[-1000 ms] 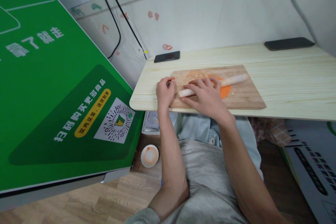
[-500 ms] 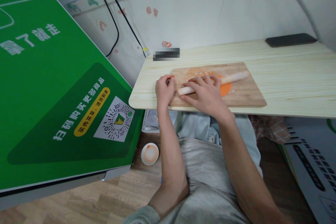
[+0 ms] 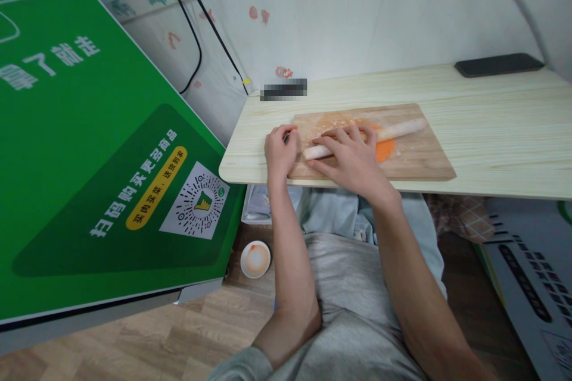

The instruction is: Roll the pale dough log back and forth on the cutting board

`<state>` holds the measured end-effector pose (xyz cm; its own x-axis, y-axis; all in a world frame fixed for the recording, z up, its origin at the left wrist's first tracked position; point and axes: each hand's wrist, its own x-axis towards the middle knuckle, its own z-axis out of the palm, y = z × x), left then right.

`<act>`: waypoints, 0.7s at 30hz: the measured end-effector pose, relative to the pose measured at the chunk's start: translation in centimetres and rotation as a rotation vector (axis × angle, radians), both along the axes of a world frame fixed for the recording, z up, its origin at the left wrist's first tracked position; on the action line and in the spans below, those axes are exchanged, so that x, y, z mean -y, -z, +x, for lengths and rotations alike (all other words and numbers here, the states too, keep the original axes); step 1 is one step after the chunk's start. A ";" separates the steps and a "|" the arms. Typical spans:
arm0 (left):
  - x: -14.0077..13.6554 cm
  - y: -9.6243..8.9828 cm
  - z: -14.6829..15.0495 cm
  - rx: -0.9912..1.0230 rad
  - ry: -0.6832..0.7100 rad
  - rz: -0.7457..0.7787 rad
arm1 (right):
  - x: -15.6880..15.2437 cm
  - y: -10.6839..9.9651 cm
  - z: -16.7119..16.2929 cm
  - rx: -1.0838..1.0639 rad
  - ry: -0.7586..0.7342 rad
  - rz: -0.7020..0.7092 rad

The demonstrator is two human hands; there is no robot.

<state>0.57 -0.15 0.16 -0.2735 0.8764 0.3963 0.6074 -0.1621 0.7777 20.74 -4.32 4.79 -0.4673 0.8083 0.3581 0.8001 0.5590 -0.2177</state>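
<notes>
A pale wooden rolling pin slants across a wooden cutting board, its right end a little farther back. Beneath it lies a flat piece of orange dough, partly covered by the pin and my hand. My right hand rests over the pin's left half, fingers spread across it and thumb on the near side. At the board's left edge my left hand is curled, thumb and forefinger together on the edge, with a small dark gap between them. White flour specks dust the board.
The board stands near the front edge of a narrow light wood table. A black flat object lies at the back right. A large green panel rises at the left. Below, a white bowl stands beside my left forearm.
Both hands, the rolling pin and the dough look nearly the same. The view has shifted very slightly.
</notes>
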 end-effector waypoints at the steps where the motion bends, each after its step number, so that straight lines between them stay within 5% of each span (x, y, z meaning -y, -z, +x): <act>1: 0.0 0.0 0.0 0.000 0.000 0.003 | 0.0 0.1 0.0 0.001 0.001 0.005; 21: -0.5 0.7 -0.3 -0.008 0.018 0.018 | -0.3 0.2 -0.3 -0.010 0.022 -0.018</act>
<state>0.27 0.30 -0.49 -0.2544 0.8739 0.4141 0.6104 -0.1870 0.7697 20.45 -3.98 4.62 -0.4456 0.8248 0.3481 0.8101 0.5370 -0.2355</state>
